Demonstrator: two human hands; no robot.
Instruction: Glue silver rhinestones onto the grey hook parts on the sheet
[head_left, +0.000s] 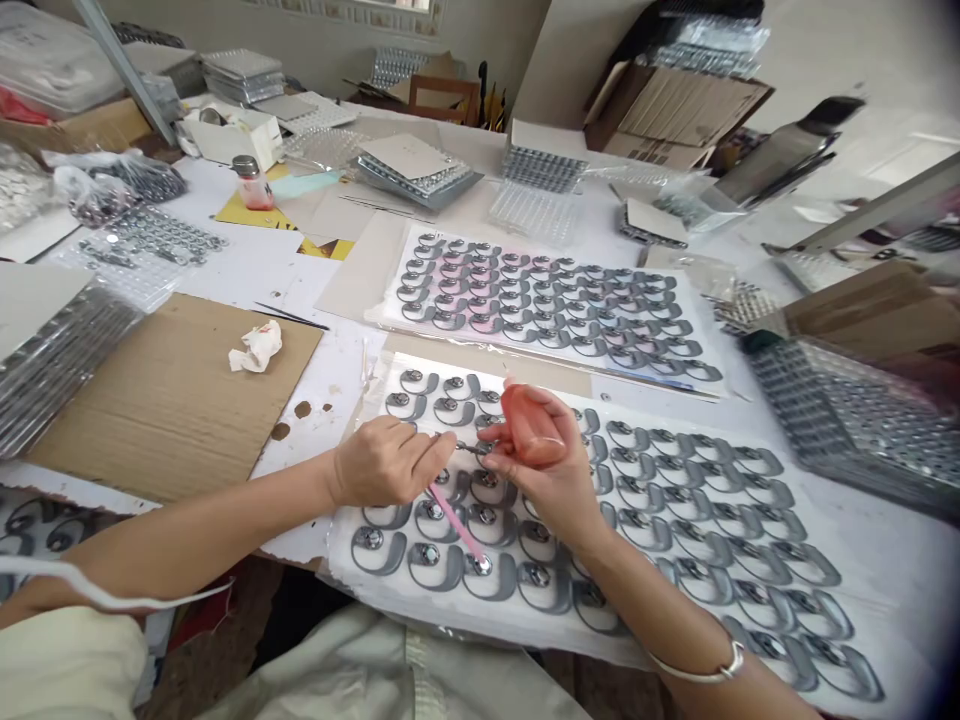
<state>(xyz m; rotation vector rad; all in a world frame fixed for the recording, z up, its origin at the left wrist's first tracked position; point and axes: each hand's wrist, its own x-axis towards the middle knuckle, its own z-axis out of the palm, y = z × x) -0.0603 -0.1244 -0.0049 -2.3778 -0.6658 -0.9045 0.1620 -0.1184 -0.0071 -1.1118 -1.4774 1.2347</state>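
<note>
My left hand is closed around a slim pink stick. The stick slants down to the right, its lower end at a gem-set piece in the front row. My right hand grips a soft, reddish translucent squeeze bottle with a thin tip pointing up. Between the fingertips of both hands runs a small dark, slender object; its kind I cannot make out. Beneath both hands lies a white sheet with rows of grey ring-shaped pieces, many carrying a shiny stone. My hands cover some of them.
Behind lies a second sheet of ring-shaped pieces. At left are brown cardboard, crumpled tissue, dark tweezers and a small jar. Stacked clear trays stand at right. A cardboard box sits at the back.
</note>
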